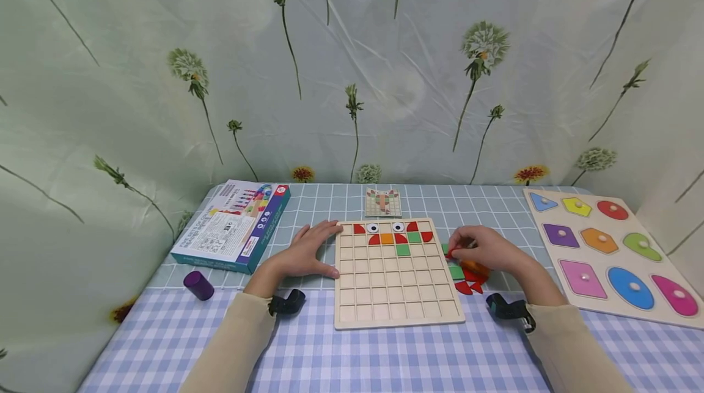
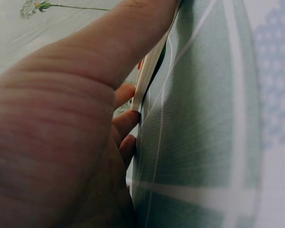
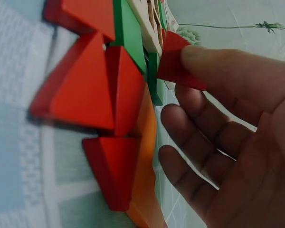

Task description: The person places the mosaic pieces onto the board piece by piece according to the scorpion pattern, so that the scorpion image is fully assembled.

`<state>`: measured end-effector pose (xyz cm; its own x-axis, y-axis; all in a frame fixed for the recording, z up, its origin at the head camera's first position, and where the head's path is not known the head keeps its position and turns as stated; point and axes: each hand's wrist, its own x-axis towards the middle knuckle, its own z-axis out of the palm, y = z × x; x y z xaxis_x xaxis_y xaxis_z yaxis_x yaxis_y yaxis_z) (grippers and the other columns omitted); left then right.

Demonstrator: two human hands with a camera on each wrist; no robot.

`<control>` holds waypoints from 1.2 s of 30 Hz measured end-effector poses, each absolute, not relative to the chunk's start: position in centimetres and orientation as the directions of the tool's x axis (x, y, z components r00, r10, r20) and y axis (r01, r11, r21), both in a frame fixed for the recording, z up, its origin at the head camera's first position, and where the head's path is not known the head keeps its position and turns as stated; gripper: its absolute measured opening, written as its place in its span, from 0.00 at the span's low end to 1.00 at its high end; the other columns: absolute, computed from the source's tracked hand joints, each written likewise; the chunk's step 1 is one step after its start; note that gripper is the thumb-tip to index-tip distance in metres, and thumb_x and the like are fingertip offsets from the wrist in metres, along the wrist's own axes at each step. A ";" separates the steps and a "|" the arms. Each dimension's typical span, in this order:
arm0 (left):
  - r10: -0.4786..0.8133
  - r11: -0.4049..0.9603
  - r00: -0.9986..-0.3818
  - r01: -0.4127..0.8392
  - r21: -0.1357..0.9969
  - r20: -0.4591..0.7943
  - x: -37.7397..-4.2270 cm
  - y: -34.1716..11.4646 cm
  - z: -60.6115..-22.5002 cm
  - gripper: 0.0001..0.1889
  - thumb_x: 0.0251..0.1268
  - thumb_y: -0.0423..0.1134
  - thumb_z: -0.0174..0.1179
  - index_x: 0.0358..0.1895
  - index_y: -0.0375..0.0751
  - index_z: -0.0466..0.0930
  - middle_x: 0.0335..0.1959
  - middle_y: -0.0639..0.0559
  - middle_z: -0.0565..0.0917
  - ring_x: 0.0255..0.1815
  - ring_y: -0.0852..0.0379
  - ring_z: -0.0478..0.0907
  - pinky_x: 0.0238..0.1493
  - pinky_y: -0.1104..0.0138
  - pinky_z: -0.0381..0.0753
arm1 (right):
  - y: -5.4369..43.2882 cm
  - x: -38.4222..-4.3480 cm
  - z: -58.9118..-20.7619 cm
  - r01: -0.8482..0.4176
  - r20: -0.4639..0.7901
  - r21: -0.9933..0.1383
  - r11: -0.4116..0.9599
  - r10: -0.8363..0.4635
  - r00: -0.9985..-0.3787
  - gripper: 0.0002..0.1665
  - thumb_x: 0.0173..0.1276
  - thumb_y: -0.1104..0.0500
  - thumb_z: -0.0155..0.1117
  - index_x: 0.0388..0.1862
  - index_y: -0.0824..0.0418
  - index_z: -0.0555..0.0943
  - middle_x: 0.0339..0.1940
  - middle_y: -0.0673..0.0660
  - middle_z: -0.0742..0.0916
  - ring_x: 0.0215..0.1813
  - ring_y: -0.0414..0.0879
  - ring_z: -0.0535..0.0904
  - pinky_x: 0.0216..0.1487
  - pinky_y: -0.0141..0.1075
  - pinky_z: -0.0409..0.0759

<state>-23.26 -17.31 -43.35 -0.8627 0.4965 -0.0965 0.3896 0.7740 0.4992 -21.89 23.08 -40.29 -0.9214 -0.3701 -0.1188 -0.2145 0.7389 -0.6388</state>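
A wooden grid board [image 1: 392,295] lies on the table; its upper rows hold red quarter-round pieces, green squares [image 1: 403,250], an orange square [image 1: 387,238] and two eye pieces [image 1: 372,228]. My left hand [image 1: 305,254] rests against the board's left edge, thumb and fingers spread. Just off the right edge, my right hand [image 1: 486,249] pinches a red quarter-round piece [image 3: 173,61] between thumb and forefinger. Below it are loose red pieces [image 3: 78,90], a green piece [image 3: 128,38] and orange ones [image 3: 147,156], partly hidden by the hand in the head view.
Behind the board lies a small pattern card [image 1: 383,203]. To the left are a flat box [image 1: 228,228] and a purple cylinder [image 1: 198,285]. A knobbed shape puzzle [image 1: 596,261] lies at the right. A dandelion-print curtain [image 1: 330,75] hangs behind the table.
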 end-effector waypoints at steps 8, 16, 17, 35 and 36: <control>0.501 0.771 -0.860 0.393 0.500 -0.097 -23.3 -17.3 -43.3 0.54 0.49 0.60 0.75 0.79 0.50 0.57 0.82 0.47 0.54 0.84 0.44 0.45 0.81 0.41 0.34 | 22.8 -22.2 -40.5 -0.238 -0.050 -0.689 0.684 -0.372 -0.927 0.04 0.69 0.60 0.66 0.40 0.56 0.80 0.40 0.53 0.86 0.42 0.46 0.79 0.47 0.34 0.81; 0.502 0.770 -0.860 0.395 0.502 -0.094 -23.3 -17.4 -43.2 0.54 0.49 0.59 0.75 0.79 0.49 0.57 0.82 0.47 0.54 0.84 0.44 0.45 0.81 0.41 0.34 | 21.7 -22.4 -40.7 -0.181 -0.058 -0.758 0.626 -0.342 -0.938 0.07 0.71 0.60 0.63 0.46 0.59 0.79 0.41 0.58 0.86 0.37 0.46 0.83 0.39 0.33 0.85; 0.501 0.770 -0.860 0.391 0.503 -0.098 -23.2 -17.4 -43.2 0.54 0.49 0.59 0.75 0.79 0.49 0.57 0.82 0.47 0.54 0.84 0.44 0.45 0.81 0.41 0.34 | 21.6 -22.5 -40.8 -0.195 -0.044 -0.750 0.633 -0.342 -0.939 0.07 0.71 0.60 0.63 0.46 0.59 0.80 0.42 0.58 0.86 0.37 0.46 0.83 0.39 0.32 0.85; 0.506 0.766 -0.858 0.398 0.505 -0.092 -23.1 -17.4 -43.1 0.53 0.49 0.58 0.75 0.78 0.48 0.57 0.82 0.47 0.54 0.84 0.44 0.46 0.81 0.41 0.34 | 17.3 -23.8 -39.6 -0.271 0.039 -0.761 0.590 -0.376 -0.926 0.12 0.72 0.64 0.61 0.52 0.62 0.79 0.44 0.58 0.85 0.41 0.48 0.79 0.41 0.35 0.81; 0.505 0.767 -0.858 0.397 0.505 -0.093 -23.1 -17.4 -43.0 0.54 0.49 0.59 0.75 0.78 0.49 0.57 0.82 0.47 0.54 0.84 0.44 0.45 0.81 0.41 0.34 | 17.0 -23.9 -39.6 -0.267 0.038 -0.773 0.576 -0.377 -0.925 0.11 0.72 0.64 0.62 0.51 0.62 0.79 0.44 0.58 0.85 0.41 0.48 0.80 0.41 0.35 0.81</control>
<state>-23.10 -17.40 -43.05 -0.8580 0.5051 -0.0934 0.3965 0.7670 0.5045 -23.92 17.02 -39.62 -0.9255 -0.3769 0.0382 -0.2666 0.5763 -0.7726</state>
